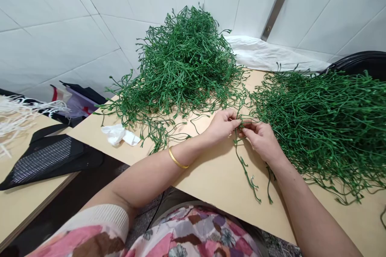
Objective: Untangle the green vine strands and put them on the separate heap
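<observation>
My left hand [221, 126], below a gold bangle, pinches thin green stems with thumb and fingers. Close against it, my right hand [262, 140] is pinched on the same green stems [243, 162], which dangle below the fingers over the table. The exact spot between the fingertips is partly hidden. Behind my hands rises a tall heap of similar green stems [187, 60] with small knobbed tips. A second, wide pile of stems [325, 120] lies beside my right hand, its strands mostly running sideways.
The pale board table [211, 176] meets a white tiled wall. A crumpled white tissue [120, 134] lies at left, white cloth [271, 54] behind. On a separate left table are white strands [24, 116] and a black mesh item [45, 158]. A black coiled bundle [362, 62] sits far right.
</observation>
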Available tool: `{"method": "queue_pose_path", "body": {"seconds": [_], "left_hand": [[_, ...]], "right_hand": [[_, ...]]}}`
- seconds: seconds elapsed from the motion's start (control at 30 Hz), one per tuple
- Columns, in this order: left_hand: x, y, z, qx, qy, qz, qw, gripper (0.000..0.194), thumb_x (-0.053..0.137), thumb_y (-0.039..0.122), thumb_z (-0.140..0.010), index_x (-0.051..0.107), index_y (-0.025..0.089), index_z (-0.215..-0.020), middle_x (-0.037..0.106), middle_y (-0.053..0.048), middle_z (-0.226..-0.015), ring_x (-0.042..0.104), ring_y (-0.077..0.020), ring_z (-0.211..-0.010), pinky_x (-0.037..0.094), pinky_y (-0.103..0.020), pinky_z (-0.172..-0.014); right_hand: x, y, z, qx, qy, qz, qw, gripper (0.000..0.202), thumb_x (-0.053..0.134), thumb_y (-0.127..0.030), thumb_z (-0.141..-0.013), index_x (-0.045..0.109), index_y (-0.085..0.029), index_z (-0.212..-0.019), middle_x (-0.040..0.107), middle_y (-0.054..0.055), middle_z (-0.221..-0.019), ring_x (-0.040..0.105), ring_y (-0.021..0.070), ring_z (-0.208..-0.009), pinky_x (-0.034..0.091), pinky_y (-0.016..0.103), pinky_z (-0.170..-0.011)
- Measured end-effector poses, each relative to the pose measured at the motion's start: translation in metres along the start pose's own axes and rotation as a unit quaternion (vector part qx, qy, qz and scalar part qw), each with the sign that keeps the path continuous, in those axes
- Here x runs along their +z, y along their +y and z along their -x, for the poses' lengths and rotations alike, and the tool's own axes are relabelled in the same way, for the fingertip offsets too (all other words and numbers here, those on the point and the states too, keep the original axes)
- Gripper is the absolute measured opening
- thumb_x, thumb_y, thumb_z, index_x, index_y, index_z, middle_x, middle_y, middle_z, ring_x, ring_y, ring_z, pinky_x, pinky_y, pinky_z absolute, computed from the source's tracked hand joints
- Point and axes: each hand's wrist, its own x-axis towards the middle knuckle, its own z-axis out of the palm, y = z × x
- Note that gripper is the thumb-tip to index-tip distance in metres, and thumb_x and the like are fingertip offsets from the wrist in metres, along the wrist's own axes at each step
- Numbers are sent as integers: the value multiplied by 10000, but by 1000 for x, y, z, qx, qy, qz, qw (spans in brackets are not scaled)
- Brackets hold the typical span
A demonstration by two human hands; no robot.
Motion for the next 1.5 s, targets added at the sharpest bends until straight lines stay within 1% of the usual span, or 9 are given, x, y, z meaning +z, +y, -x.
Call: {"method": "queue_pose_path", "body": {"seconds": [0.13,0.27,0.37,0.47,0.67,0.87,1.13,1.27,1.5], "left_hand": [[1,4,2,-10,31,-8,999,205,546,84,-682,410,150,-544,388,56,-458,405,-48,-414,282,-196,-429],[3,6,3,-50,43,64,996,217,558,88,-671,397,151,-540,391,56,-463,418,-51,-408,334,-202,-441],[3,4,2,-41,47,74,995,214,568,90,-660,406,148,-533,400,53,-464,398,-46,-407,330,-204,-447],[1,2,0,-19,58,52,997,209,571,98,-660,419,145,-525,400,51,-462,382,-42,-423,306,-198,-453],[3,4,3,-19,60,50,997,212,576,108,-646,422,145,-506,412,45,-460,390,-48,-440,310,-204,-469],[5,6,5,-27,50,47,997,217,565,102,-650,417,147,-497,423,42,-445,399,-50,-428,308,-203,-456],[3,4,2,-33,48,64,996,233,590,110,-635,405,146,-497,414,46,-451,395,-45,-429,304,-198,-455],[3,4,3,-28,37,67,997,225,590,114,-636,416,144,-497,406,49,-442,379,-42,-427,292,-198,-453],[5,3,4,5,36,9,999,205,582,105,-638,444,141,-491,411,49,-449,368,-45,-448,283,-206,-467]], "right_hand": [[0,0,1,-10,24,2,1000,243,603,-290,-637,571,-157,-838,622,46,-789,587,162,-729,477,317,-716],[-2,2,2,-43,61,115,991,224,597,-337,-676,554,-162,-808,576,27,-719,543,146,-655,447,292,-628],[-2,1,5,-75,95,246,962,156,558,-316,-724,565,-174,-788,543,6,-659,475,122,-566,397,269,-573],[0,-3,7,-133,112,336,926,121,523,-276,-753,571,-170,-790,561,37,-741,490,140,-634,392,273,-609],[5,-6,10,-172,116,412,887,151,459,-258,-791,579,-167,-784,577,75,-775,521,188,-737,397,303,-685],[4,-5,8,-156,94,400,898,162,414,-171,-760,575,-175,-750,591,66,-725,530,192,-719,399,310,-689],[-2,-1,4,-77,45,180,980,139,478,-253,-744,571,-175,-811,629,41,-745,577,161,-662,443,287,-630],[0,-3,4,-71,74,210,972,169,526,-306,-731,574,-160,-803,615,44,-719,560,156,-640,436,283,-612],[0,-4,4,-129,78,294,944,152,462,-193,-737,603,-170,-685,615,42,-708,539,158,-666,411,275,-628]]}}
